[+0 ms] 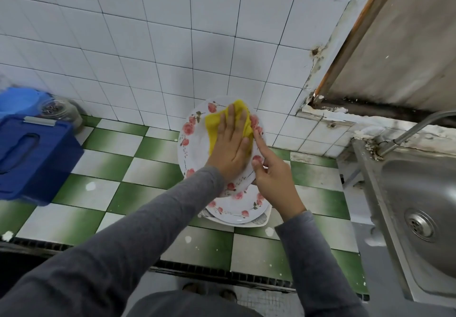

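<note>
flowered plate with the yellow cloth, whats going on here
A person is wiping the flowered plate with a yellow cloth. The left hand presses the cloth flat on its face; the right hand grips its rim, holding it tilted above a stack of plates on the tiled counter.

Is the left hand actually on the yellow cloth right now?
Touching. The head view shows the left hand flat on the yellow cloth, pressing it onto the floral plate.
</note>
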`<state>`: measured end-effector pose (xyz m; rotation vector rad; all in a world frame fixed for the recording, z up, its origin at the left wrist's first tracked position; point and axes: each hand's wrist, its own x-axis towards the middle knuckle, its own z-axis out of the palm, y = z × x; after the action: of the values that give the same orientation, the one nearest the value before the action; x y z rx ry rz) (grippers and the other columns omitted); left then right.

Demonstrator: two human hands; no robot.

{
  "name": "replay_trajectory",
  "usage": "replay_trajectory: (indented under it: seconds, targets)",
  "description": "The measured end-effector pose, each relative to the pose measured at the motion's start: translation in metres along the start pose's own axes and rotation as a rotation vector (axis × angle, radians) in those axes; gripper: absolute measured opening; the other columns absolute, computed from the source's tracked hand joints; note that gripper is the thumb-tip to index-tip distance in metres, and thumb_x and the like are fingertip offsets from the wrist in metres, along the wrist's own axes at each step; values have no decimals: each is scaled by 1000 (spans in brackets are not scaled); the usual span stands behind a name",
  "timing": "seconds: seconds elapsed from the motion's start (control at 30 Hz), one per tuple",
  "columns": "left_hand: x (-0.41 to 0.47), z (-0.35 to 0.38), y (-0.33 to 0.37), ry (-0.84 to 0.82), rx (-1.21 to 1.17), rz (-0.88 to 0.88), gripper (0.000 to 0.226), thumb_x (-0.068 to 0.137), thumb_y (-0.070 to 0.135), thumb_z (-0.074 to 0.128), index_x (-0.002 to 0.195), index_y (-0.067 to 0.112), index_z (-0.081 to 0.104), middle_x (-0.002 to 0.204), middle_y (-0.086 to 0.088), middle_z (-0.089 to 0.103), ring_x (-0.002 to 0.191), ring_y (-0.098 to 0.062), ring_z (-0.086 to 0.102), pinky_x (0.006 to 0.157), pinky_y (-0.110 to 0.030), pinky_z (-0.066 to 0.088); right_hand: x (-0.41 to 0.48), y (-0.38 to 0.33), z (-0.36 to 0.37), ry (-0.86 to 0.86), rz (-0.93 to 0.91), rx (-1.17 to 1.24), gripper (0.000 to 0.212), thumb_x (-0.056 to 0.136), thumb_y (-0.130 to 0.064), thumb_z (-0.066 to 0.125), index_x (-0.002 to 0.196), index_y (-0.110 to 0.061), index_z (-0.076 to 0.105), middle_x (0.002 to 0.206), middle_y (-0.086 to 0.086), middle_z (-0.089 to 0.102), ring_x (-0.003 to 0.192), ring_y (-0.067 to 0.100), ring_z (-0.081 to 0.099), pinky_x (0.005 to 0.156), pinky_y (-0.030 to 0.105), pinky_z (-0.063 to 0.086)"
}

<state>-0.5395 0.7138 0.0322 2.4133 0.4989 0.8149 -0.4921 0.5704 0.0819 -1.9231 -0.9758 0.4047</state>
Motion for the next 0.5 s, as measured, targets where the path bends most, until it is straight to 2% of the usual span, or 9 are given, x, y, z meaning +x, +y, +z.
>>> replay_trajectory:
  seconds: [0.07,0.1,0.13,0.17,0.23,0.3,0.37,0.43,0.5]
  targets:
    - [-4,-5,-16,-102,123,62,63,104,47,9,157,17,-6,164,-9,-18,151,-29,-18,123,-50,-10,-1,4,2,41,27,50,65,101,-1,48,150,-42,35,114,-9,67,72,-1,57,73,20,54]
    - [-3,-7,-28,-129,189,4,65,101,52,4,156,20,-9,164,-7,-19,151,-28,-21,122,-49,-12,-2,5,2,71,46,89,65,101,-2,48,150,-43,37,100,-14,65,66,2,52,74,29,57]
    - [-2,-11,-38,-136,242,-74,66,99,55,0,155,21,-11,164,-7,-20,150,-28,-22,122,-48,-14,-4,6,2,103,66,136,64,101,-2,48,149,-43,38,95,-18,62,70,3,51,78,38,59]
    - [-3,-17,-46,-136,293,-117,66,99,55,-3,154,19,-12,164,-9,-18,150,-28,-22,122,-48,-14,-4,7,2,131,80,186,63,102,-1,48,149,-41,40,101,-26,61,80,7,57,83,45,60]
    - [-9,-21,-55,-137,324,-65,65,101,51,-6,154,12,-9,163,-15,-15,149,-25,-26,122,-48,-12,-4,7,1,167,90,237,59,102,0,48,150,-35,42,114,-39,55,103,11,63,94,46,57]
    - [-22,-19,-48,-200,203,-70,62,101,49,3,153,18,-11,162,-7,-20,145,-15,-34,122,-42,-15,-3,4,2,194,95,250,58,102,0,47,150,-34,44,109,-43,58,106,9,64,96,43,56]
    - [-36,-10,-29,-260,-4,-147,59,103,49,12,154,30,-11,163,4,-22,149,-13,-23,124,-41,-6,-1,1,4,218,107,252,57,103,-1,46,149,-35,45,112,-33,63,98,8,64,93,40,57]
    - [-47,-3,-6,-270,-177,-164,56,105,44,20,155,35,-4,164,11,-19,152,-9,-12,124,-39,4,1,-1,7,233,117,226,56,104,-3,46,149,-36,45,119,-12,65,93,5,62,95,33,55]
    - [-45,-1,7,-240,-289,-164,55,107,39,24,156,34,-1,165,12,-16,151,-6,-13,125,-37,2,2,-3,8,222,107,219,56,104,-4,46,148,-40,44,116,-4,66,93,6,61,97,33,54]
